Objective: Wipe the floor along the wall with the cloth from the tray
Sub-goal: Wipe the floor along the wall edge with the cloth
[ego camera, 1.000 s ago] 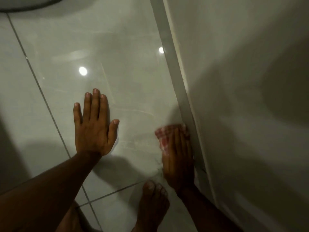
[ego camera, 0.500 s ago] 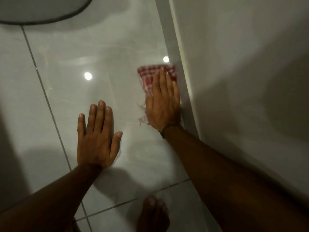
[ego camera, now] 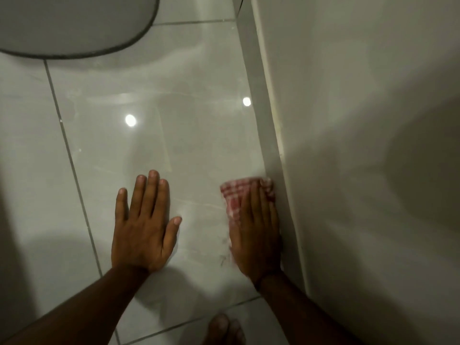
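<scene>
On the tiled floor, head view: a person crouches over glossy pale tiles, both arms reaching forward beside a wall.
Cloth: the red-and-white checked cloth (ego camera: 245,192) lies flat on the floor (ego camera: 194,135), pushed up against the skirting (ego camera: 267,135) at the foot of the wall (ego camera: 361,120).
Right hand: the right hand (ego camera: 256,235) is spread flat on top of the cloth, fingers straight, pressing it down rather than clutching it; its outer edge runs just beside the skirting.
Left hand: the left hand (ego camera: 145,227) is open, palm down on bare tile, holding nothing, probably as a prop for body weight.
Step in hand: a wiping stroke along the joint of floor and skirting, by the look of it.
Doing it well: even pressure through the whole palm, the cloth's edge kept tight into the corner where dirt gathers, long strokes parallel to the wall that overlap, and the weight left on the other hand so the cloth slides freely.
Foot: a bare foot (ego camera: 224,329) shows at the bottom edge, cut off by the frame.
Dark-rimmed shape: a grey rounded object (ego camera: 74,23) at top left is cut off; it cannot be identified.
Hard to tell: most of the cloth is hidden under the palm, the wiping hand is blurred, no tray is in sight, and the dim light hides whether the tiles are wet or clean.
</scene>
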Motion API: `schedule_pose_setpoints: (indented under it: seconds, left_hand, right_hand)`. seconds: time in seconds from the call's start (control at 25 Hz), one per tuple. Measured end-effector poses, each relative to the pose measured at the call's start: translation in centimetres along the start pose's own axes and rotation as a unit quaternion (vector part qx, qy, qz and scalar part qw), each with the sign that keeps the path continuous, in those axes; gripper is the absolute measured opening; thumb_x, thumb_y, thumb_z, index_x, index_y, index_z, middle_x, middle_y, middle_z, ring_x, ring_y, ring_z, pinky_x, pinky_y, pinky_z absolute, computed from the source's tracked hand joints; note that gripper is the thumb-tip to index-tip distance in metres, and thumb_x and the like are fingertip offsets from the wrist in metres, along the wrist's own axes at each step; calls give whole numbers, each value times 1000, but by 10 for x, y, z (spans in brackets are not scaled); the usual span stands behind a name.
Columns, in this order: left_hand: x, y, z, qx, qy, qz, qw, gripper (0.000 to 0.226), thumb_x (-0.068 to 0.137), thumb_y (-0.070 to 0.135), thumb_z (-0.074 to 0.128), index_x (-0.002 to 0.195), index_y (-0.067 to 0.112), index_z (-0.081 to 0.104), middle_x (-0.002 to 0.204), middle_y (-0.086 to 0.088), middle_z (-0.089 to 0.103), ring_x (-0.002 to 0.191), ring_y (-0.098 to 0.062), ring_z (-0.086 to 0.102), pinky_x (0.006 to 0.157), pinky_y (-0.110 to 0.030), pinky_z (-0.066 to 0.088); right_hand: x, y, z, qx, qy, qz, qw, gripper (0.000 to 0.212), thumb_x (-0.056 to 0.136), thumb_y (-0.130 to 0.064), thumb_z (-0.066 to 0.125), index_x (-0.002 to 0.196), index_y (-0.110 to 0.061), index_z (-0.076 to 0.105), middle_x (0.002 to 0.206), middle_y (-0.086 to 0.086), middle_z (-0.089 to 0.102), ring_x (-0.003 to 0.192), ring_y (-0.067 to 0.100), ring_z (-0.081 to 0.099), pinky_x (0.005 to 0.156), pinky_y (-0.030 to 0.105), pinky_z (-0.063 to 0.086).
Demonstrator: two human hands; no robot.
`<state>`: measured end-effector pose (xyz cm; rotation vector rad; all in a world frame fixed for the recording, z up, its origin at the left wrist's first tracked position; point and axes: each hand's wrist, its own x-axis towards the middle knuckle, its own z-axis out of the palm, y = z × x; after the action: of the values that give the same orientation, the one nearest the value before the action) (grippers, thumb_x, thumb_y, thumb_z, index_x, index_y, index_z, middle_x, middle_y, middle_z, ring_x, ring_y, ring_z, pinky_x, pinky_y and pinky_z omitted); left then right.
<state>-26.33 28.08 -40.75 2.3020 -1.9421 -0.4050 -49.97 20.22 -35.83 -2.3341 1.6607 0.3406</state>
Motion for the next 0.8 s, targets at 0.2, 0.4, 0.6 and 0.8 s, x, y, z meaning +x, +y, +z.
schedule_pose_setpoints:
  seconds: [0.2, 0.4, 0.6, 0.8]
  left_hand:
    - [0, 0, 1, 8, 6, 1, 1000, 85, 107, 54, 28, 175, 7, 13, 186, -17, 6, 173, -35, 5, 138, -59, 1]
    - [0, 1, -1, 4, 4, -1, 1000, 85, 107, 54, 29, 175, 7, 12, 186, -17, 7, 173, -35, 4, 138, -59, 2]
    - [-1, 2, 1, 3, 10, 1, 1000, 85, 107, 53, 28, 175, 6, 12, 186, -18, 6, 173, -35, 4, 138, -60, 4]
    - [-3, -2, 2, 5, 22, 10, 1000, 85, 107, 53, 28, 175, 6, 11, 186, -18, 5, 173, -37, 6, 137, -64, 7]
  right_hand:
    - [155, -36, -33, 37, 71, 5, 997, 78, 103, -55, 37, 165, -10, 20, 173, 14, 23, 161, 29, 21, 132, 43, 10]
    - [93, -21, -8, 47, 97, 11, 994, 70, 101, -40, 46, 163, -10, 30, 170, 15, 31, 158, 30, 27, 131, 47, 18]
    - [-82, 23, 33, 19, 13, 11, 1000, 66, 103, -35, 44, 162, -6, 31, 172, 15, 23, 160, 30, 24, 125, 52, 28]
    - [-45, 12, 18, 39, 24, -5, 999, 64, 103, -32, 41, 160, -5, 36, 169, 17, 30, 158, 31, 30, 126, 49, 28]
